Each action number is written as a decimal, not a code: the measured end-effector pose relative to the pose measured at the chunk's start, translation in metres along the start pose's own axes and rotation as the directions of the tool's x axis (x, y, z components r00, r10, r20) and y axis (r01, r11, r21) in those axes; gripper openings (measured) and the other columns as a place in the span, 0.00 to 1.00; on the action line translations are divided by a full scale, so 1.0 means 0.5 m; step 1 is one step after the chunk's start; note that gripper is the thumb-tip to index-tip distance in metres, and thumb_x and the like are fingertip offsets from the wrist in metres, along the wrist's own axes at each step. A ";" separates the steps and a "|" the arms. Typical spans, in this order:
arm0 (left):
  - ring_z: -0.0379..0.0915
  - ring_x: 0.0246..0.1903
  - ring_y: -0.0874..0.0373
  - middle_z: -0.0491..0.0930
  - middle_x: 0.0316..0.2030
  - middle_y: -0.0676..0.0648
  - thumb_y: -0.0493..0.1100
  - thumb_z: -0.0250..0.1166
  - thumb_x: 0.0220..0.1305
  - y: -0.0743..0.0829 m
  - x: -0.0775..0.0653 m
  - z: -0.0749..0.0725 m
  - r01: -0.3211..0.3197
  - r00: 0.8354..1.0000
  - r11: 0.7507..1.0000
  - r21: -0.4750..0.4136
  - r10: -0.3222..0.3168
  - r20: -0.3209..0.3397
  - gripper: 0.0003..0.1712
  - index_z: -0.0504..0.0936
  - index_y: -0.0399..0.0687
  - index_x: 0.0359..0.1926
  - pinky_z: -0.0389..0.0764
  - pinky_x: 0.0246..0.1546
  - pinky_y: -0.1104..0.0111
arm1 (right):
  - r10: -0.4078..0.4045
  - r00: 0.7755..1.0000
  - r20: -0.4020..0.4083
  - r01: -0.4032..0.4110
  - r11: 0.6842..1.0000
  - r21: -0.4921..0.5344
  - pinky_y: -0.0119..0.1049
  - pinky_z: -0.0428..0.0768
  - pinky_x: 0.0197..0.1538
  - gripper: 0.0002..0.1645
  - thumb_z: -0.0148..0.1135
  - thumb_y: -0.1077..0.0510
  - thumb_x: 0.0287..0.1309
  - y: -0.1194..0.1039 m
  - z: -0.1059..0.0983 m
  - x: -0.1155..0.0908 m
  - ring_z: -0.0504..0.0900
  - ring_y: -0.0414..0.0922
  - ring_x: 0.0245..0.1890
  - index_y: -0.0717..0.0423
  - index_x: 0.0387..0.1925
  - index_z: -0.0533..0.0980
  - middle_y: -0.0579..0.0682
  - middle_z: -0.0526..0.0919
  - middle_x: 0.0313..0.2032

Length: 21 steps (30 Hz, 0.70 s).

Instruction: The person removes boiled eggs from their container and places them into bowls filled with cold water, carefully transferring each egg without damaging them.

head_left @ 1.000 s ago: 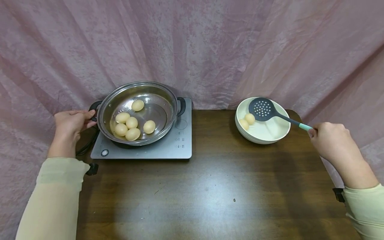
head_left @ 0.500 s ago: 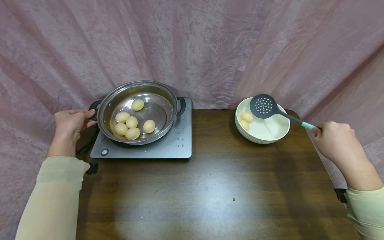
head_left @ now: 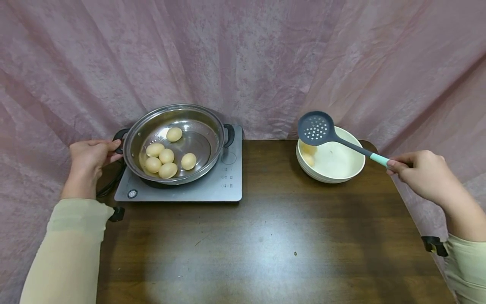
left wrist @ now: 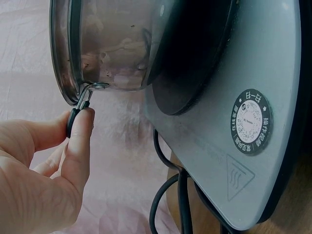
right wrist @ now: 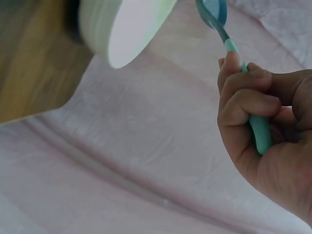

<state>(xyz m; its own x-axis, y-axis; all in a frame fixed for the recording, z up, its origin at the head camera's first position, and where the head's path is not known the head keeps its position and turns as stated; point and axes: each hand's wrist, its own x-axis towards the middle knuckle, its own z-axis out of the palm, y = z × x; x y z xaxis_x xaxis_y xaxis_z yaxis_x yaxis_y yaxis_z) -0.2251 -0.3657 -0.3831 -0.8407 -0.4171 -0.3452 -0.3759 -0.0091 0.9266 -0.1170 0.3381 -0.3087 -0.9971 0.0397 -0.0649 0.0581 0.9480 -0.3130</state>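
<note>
Perforated skimmer, right of frame: I'm gripping it, right hand, pinching pot handle, left hand; steady pot should help.

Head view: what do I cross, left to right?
Left hand → round, shiny steel pot with black handles → round, off-white bowl → mint-green skimmer grip → right hand.

Place: looking like a makeshift cooking corner; whether home or studio, unclear.
Curtain: pink folds are hanging along the far side.
Table: wood grain is showing.
Hotplate: sitting far left, bearing a pan of eggs.
Bowl: standing far right.
</note>
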 end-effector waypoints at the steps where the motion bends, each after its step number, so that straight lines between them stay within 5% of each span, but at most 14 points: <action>1: 0.82 0.22 0.62 0.80 0.23 0.55 0.42 0.74 0.48 0.000 -0.001 0.000 -0.001 1.000 1.000 -0.002 0.001 0.000 0.08 0.83 0.50 0.30 0.87 0.30 0.70 | 0.000 1.000 0.008 0.000 1.000 0.016 0.31 0.64 0.19 0.26 0.48 0.40 0.66 -0.008 -0.002 0.000 0.68 0.38 0.21 0.55 0.37 0.83 0.47 0.81 0.23; 10: 0.82 0.22 0.62 0.80 0.22 0.56 0.42 0.74 0.48 0.005 -0.004 0.004 -0.006 1.000 1.000 0.010 0.006 -0.005 0.08 0.83 0.51 0.30 0.87 0.30 0.70 | -0.078 0.997 0.022 0.075 0.990 0.117 0.34 0.63 0.17 0.24 0.50 0.38 0.64 -0.114 -0.018 0.015 0.64 0.39 0.18 0.50 0.36 0.82 0.48 0.76 0.20; 21: 0.82 0.22 0.62 0.80 0.22 0.55 0.40 0.73 0.49 0.004 -0.007 0.005 -0.010 1.000 1.000 -0.007 0.009 -0.007 0.07 0.82 0.50 0.29 0.87 0.30 0.69 | -0.226 0.970 -0.086 0.236 0.964 0.125 0.34 0.65 0.19 0.14 0.52 0.49 0.66 -0.289 0.005 0.081 0.67 0.44 0.21 0.47 0.32 0.83 0.47 0.83 0.26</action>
<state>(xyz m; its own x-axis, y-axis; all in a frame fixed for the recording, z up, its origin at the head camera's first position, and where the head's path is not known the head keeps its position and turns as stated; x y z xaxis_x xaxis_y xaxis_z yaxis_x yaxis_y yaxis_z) -0.2237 -0.3621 -0.3805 -0.8417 -0.4232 -0.3354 -0.3653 -0.0112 0.9308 -0.1655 0.2016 -0.2686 -0.9849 -0.1487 0.0891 -0.1728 0.8835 -0.4353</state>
